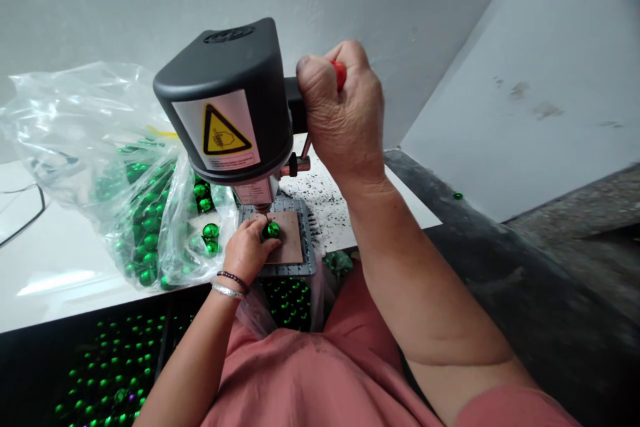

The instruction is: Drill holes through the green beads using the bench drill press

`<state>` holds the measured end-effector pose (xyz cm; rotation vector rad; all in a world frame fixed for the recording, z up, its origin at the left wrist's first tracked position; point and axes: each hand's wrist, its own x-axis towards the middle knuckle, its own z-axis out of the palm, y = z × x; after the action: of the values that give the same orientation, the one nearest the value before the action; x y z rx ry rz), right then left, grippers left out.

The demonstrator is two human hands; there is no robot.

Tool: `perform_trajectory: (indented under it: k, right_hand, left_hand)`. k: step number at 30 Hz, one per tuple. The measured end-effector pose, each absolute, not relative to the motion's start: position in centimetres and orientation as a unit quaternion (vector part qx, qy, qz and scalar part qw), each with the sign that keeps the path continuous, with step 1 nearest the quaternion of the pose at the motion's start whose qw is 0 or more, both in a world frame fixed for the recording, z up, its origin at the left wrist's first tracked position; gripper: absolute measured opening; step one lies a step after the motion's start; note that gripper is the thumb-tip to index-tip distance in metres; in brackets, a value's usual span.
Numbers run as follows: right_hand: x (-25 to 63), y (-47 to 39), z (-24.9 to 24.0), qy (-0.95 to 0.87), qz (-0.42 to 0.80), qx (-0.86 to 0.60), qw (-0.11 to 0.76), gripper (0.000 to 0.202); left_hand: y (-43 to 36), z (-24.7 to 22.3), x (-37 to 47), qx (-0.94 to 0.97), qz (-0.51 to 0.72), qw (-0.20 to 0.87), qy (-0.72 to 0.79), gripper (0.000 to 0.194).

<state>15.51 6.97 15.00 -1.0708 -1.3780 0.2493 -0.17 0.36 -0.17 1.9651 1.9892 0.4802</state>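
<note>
Left hand (249, 245): fingers and thumb pinched round the green ball (273, 229), probably so it can't roll.
Ball: on the brown board (290, 247), under the machine head (225, 93); whether the tip above touches it, cannot tell.
Right hand (345, 103): clenched on the red knob (341, 75) at the side arm's end; gripping out there likely gives leverage, and keeps this hand well apart from the ball.
Board: flat on the grey base plate (308, 261), presumably sparing the metal.
Clear bag (75, 113): lies open-sided left of the machine, green balls inside, near the left hand, likely for short reach.
Dark chips (327, 203): scattered on the white table (413, 203), right of the base plate.
</note>
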Motion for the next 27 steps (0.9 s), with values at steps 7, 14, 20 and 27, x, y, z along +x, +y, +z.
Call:
perform_trajectory:
  k: [7,14,20,27]
  right_hand:
    - [15.6,7.1,14.7,-0.608,0.127,-0.415,0.665,0.034]
    - [15.5,7.1,14.7,-0.61,0.12,-0.425,0.658,0.035]
    - [15.7,5.1,14.1,-0.619,0.062,-0.4,0.673,0.028]
    - [16.0,1.8,12.4,-0.635,-0.033,-0.423,0.645,0.018]
  left_hand:
    - [-0.3,0.1,-0.3,0.708,0.155,0.144,0.674,0.043]
    - [0.3,0.2,-0.5,0.684,0.159,0.185,0.687,0.042]
    - [0.5,0.3,-0.5,0.678,0.15,0.206,0.689,0.032]
    - [0.5,-0.1,-0.7,0.682,0.15,0.194,0.689,0.036]
